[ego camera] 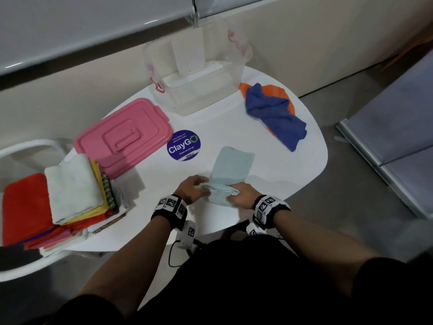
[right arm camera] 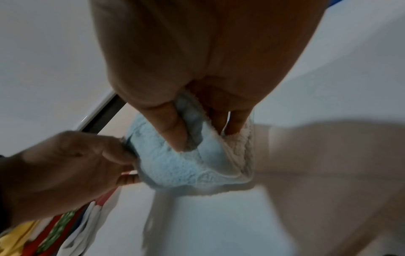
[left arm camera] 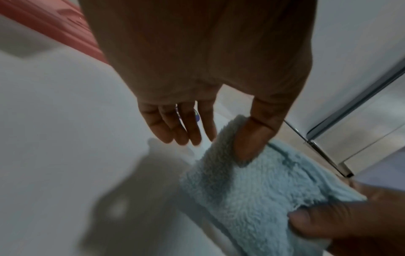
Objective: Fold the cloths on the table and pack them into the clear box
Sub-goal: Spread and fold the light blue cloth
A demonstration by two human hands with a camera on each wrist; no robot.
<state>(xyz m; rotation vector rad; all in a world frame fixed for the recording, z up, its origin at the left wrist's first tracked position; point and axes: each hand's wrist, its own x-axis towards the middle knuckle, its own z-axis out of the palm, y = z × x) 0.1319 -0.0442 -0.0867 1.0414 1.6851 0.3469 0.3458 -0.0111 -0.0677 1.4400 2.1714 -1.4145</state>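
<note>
Two hands: I've got both on the light blue cloth (ego camera: 230, 168), lower centre.
Left hand (ego camera: 191, 187): thumb pinching its edge.
Right hand (ego camera: 242, 193): gripping the bunched near end.

Head camera looks steeply down from above the white table's (ego camera: 269, 165) near edge. Each wrist camera looks along its own hand from very close. All three share the light blue cloth (ego camera: 230, 171) there.
</note>
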